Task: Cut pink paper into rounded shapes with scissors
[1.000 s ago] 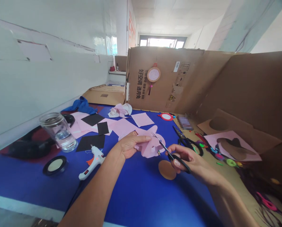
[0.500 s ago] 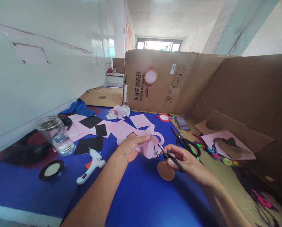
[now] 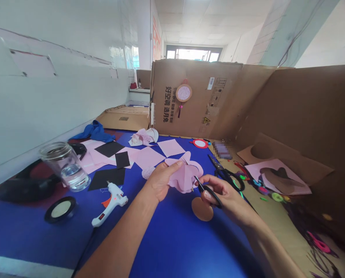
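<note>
My left hand (image 3: 161, 179) pinches a pink flower-shaped paper (image 3: 185, 175) by its left side, thumb on top. Curved slits show in the paper, and one petal strip stands apart at the upper right. In my right hand (image 3: 217, 189) is a small pair of scissors (image 3: 208, 192) with black handles, its blades at the paper's right edge. Below the scissors a round brown disc (image 3: 202, 209) lies on the blue table (image 3: 166, 239). A whitish round piece (image 3: 147, 173) shows partly behind my left hand.
A white glue gun (image 3: 110, 204), a water jar (image 3: 71, 170) and a black-rimmed round container (image 3: 59, 209) stand left. Pink sheets (image 3: 149, 156) and black squares (image 3: 107, 179) lie behind. Larger black scissors (image 3: 227, 173) lie right, before cardboard walls (image 3: 219, 100).
The pink paper now lies flatter and more spread out, its flower outline showing more fully. The scissors have stayed near its right edge. The view has shifted slightly.
</note>
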The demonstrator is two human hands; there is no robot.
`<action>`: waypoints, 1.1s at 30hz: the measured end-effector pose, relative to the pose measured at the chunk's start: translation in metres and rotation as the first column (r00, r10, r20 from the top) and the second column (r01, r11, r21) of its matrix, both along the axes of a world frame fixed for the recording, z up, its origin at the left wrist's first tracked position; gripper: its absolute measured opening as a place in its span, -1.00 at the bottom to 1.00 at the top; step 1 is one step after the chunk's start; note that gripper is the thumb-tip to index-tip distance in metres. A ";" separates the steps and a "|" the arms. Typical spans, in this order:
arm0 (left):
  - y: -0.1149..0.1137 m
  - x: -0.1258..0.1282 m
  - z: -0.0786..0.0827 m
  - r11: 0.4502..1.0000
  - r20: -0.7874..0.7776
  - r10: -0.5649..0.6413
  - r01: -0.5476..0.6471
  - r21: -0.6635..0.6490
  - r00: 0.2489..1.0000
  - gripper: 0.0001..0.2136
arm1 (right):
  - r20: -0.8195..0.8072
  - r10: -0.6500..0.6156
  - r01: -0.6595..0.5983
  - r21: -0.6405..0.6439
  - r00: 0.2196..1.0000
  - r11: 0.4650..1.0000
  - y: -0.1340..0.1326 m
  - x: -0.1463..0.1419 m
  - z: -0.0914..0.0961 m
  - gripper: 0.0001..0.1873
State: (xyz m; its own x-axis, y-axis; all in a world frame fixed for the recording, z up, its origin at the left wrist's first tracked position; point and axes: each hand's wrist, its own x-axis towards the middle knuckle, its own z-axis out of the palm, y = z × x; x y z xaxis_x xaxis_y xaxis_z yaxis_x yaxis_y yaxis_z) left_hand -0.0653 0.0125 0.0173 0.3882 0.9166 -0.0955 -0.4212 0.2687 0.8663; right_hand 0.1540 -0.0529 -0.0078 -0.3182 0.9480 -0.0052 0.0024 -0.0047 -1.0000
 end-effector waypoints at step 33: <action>0.006 -0.007 -0.001 1.000 0.043 0.013 -0.013 -0.006 0.999 -0.58 | -0.054 0.011 -0.011 0.010 0.998 1.000 0.000 -0.002 0.000 -0.49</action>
State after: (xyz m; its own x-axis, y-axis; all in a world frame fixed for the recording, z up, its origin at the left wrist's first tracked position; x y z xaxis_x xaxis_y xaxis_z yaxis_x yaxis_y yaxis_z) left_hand -0.0723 0.0184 0.0160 0.3803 0.9210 -0.0844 -0.4612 0.2679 0.8459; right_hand 0.1519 -0.0530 -0.0074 -0.3282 0.9444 0.0217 -0.0518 0.0050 -0.9986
